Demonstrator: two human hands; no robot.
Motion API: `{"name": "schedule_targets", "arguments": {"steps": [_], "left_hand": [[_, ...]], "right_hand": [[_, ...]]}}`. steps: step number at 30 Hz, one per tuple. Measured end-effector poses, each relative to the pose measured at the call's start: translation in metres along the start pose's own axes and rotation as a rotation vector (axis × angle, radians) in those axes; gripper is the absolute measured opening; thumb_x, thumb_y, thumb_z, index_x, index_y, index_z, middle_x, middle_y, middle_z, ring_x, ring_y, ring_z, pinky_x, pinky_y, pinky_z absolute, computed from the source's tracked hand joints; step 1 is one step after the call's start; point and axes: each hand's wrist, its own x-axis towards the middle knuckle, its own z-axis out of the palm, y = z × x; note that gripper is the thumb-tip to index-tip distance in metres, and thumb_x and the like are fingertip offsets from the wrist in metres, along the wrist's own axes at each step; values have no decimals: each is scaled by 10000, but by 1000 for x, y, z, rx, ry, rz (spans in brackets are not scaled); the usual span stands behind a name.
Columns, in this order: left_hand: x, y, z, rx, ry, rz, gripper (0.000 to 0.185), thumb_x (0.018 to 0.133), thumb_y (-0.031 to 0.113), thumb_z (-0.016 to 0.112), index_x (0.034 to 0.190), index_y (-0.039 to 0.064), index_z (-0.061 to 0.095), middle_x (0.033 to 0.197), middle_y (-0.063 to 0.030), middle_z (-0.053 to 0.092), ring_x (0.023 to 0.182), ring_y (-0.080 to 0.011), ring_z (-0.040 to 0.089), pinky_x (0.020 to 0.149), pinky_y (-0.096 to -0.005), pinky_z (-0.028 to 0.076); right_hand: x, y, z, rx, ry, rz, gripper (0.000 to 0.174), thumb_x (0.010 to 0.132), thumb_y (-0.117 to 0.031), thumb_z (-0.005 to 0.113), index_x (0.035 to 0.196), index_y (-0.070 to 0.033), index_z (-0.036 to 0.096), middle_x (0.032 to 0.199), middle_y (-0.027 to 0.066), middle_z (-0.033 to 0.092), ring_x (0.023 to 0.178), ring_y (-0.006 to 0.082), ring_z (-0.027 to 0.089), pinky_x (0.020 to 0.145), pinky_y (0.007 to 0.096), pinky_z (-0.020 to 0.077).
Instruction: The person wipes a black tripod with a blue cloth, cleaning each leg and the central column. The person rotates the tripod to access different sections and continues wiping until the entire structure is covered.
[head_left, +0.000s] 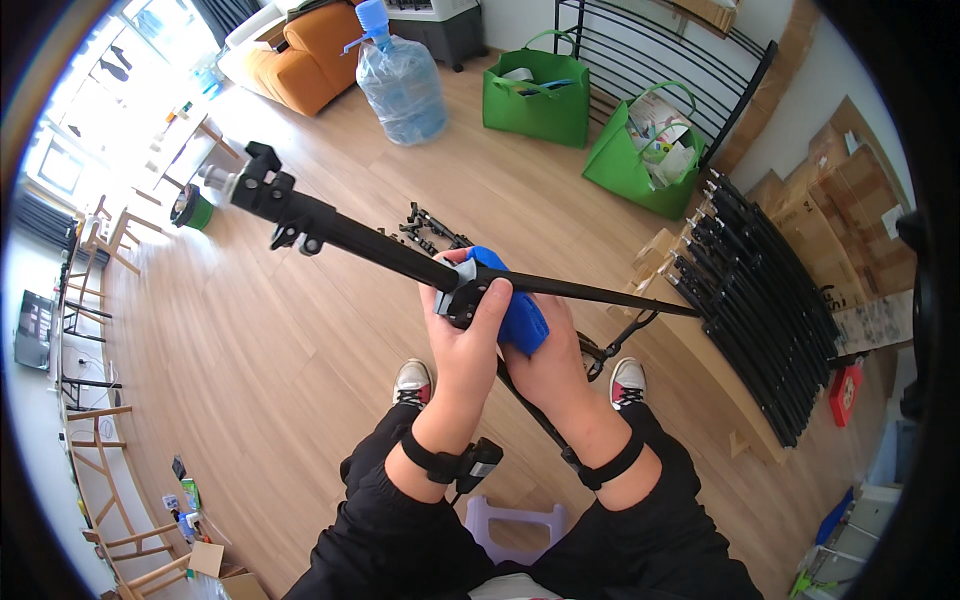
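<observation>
A black metal light stand (375, 244) slants across the view, its clamps and silver tip at the upper left. My left hand (466, 330) grips its grey and black collar, the thumb on top. Beside it, my right hand (551, 352) holds a blue cloth (525, 326) against the pole just right of the collar. The cloth hides part of the stand and some fingers. A thinner leg runs down between my forearms, and black looped fittings (600, 352) show beyond my right hand.
Several black stands (757, 315) lie in a row on a cardboard box (720, 375) at the right. Small black clamps (431, 227) lie on the floor ahead. Farther off are green bags (536, 112) and a water bottle (403, 94). A purple stool (517, 517) shows between my legs.
</observation>
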Motion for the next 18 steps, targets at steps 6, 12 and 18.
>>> {"name": "schedule_targets", "arguments": {"steps": [6, 12, 18], "left_hand": [[7, 11, -13, 3, -225, -65, 915, 951, 211, 898, 1669, 86, 345, 1471, -75, 566, 1319, -173, 597, 1135, -356, 494], [15, 11, -27, 237, -491, 31, 1064, 925, 426, 916, 1699, 17, 311, 1547, -149, 557, 1476, -285, 517, 1276, -446, 352], [14, 12, -35, 421, -488, 39, 954, 982, 403, 865, 1676, -12, 357, 1569, -212, 565, 1473, -309, 533, 1268, -467, 384]], "right_hand": [[-4, 0, -4, 110, 7, 93, 623, 840, 33, 787, 1441, -24, 634, 1375, 236, 669, 1273, 488, 623, 1094, 532, 506], [2, 3, -21, 376, -26, 262, 468, 912, -6, 780, 1370, -13, 684, 1275, 189, 749, 1164, 340, 735, 1015, 410, 565], [5, 4, -27, 587, -65, 325, 321, 967, 22, 732, 1286, -11, 716, 1154, 76, 788, 1035, 178, 741, 923, 337, 588]]}}
